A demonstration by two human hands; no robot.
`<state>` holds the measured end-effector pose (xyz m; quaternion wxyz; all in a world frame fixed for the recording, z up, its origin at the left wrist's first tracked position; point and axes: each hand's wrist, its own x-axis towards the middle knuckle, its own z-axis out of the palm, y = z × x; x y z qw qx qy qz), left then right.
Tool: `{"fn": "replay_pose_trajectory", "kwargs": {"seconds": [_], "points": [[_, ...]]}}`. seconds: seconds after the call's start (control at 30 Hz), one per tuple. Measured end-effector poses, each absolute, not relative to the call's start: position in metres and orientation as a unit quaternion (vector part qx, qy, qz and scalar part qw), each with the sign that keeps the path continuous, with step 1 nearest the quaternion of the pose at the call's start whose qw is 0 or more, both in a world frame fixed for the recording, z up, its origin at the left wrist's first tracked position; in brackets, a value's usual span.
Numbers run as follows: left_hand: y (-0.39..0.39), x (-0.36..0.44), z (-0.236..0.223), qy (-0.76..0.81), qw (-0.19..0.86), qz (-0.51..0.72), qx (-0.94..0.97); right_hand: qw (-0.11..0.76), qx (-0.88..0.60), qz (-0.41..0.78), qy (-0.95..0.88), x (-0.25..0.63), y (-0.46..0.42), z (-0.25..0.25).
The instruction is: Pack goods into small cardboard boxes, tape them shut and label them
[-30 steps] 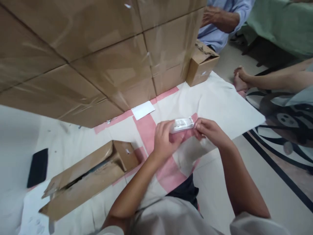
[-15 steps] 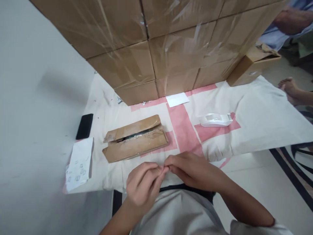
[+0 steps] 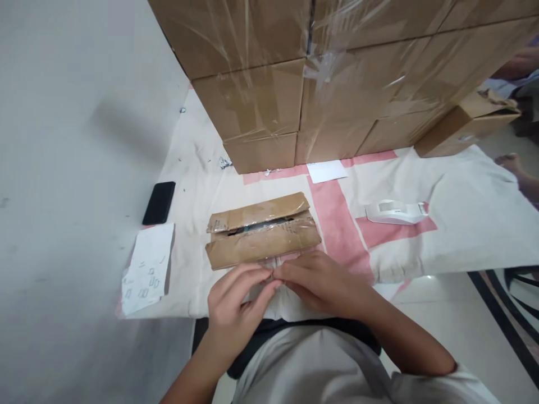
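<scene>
Fingertips meet in front of my body: my left hand (image 3: 238,294) and my right hand (image 3: 322,283) both pinch at the same spot. Something tiny may sit between them, but it is too small to make out. Just beyond my fingers lies a flat cardboard box (image 3: 265,247) on the cloth. Its top flaps are parted along a slit, and something dark and greenish shows inside. To the right rests a white tape dispenser (image 3: 396,212), touched by neither hand.
Taped cardboard cartons (image 3: 261,101) are stacked high at the back. An opened carton (image 3: 463,126) stands at the right. A black phone (image 3: 159,203) and a marked paper (image 3: 147,269) lie left by the wall. A white card (image 3: 327,171) lies before the stack. Another person's foot (image 3: 516,168) shows far right.
The view has shifted, so the box, cartons and tape dispenser appear farther right. My left hand's fingers have spread a little from a tighter curl; both hands' fingertips stay together.
</scene>
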<state>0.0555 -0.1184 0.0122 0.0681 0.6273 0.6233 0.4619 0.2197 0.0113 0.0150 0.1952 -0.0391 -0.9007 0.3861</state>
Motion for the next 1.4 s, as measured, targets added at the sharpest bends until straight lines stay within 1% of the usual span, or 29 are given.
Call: {"fn": "replay_pose_trajectory", "kwargs": {"seconds": [0.17, 0.23, 0.47, 0.63, 0.77, 0.9, 1.07, 1.1, 1.17, 1.27, 1.3, 1.33, 1.4], "points": [[-0.120, 0.053, 0.010, 0.619, 0.075, 0.466, 0.628, 0.157, -0.102, 0.386, -0.903, 0.217, 0.012, 0.009], [-0.120, 0.051, 0.009, 0.622, 0.080, 0.470, 0.621, 0.155, -0.113, 0.393, -0.899, 0.217, 0.012, 0.010], [-0.118, 0.044, 0.008, 0.625, 0.125, 0.470, 0.610, 0.192, -0.062, 0.467, -0.861, 0.215, 0.011, 0.015], [-0.120, 0.037, 0.017, 0.610, 0.189, 0.451, 0.624, 0.181, -0.049, 0.503, -0.844, 0.213, 0.009, 0.010], [-0.122, 0.034, 0.023, 0.614, 0.230, 0.405, 0.638, 0.171, -0.045, 0.505, -0.845, 0.212, 0.008, 0.006], [-0.122, 0.034, 0.021, 0.615, 0.209, 0.375, 0.662, 0.152, -0.079, 0.514, -0.841, 0.209, 0.008, 0.004], [-0.124, 0.032, 0.016, 0.619, 0.133, 0.354, 0.688, 0.124, -0.166, 0.509, -0.835, 0.213, -0.003, 0.014], [-0.126, 0.029, 0.017, 0.620, 0.119, 0.352, 0.692, 0.121, -0.178, 0.501, -0.838, 0.217, -0.006, 0.019], [-0.130, 0.019, 0.026, 0.610, 0.108, 0.362, 0.696, 0.146, -0.197, 0.463, -0.852, 0.224, -0.006, 0.029], [-0.133, -0.003, 0.050, 0.584, 0.133, 0.376, 0.707, 0.231, -0.217, 0.314, -0.895, 0.225, 0.012, 0.041], [-0.131, -0.011, 0.060, 0.580, 0.151, 0.368, 0.711, 0.241, -0.216, 0.255, -0.911, 0.222, 0.022, 0.042], [-0.127, -0.019, 0.070, 0.581, 0.174, 0.349, 0.715, 0.236, -0.206, 0.203, -0.928, 0.217, 0.032, 0.042], [-0.111, -0.032, 0.086, 0.583, 0.236, 0.273, 0.728, 0.198, -0.172, 0.138, -0.955, 0.205, 0.050, 0.036]]}}
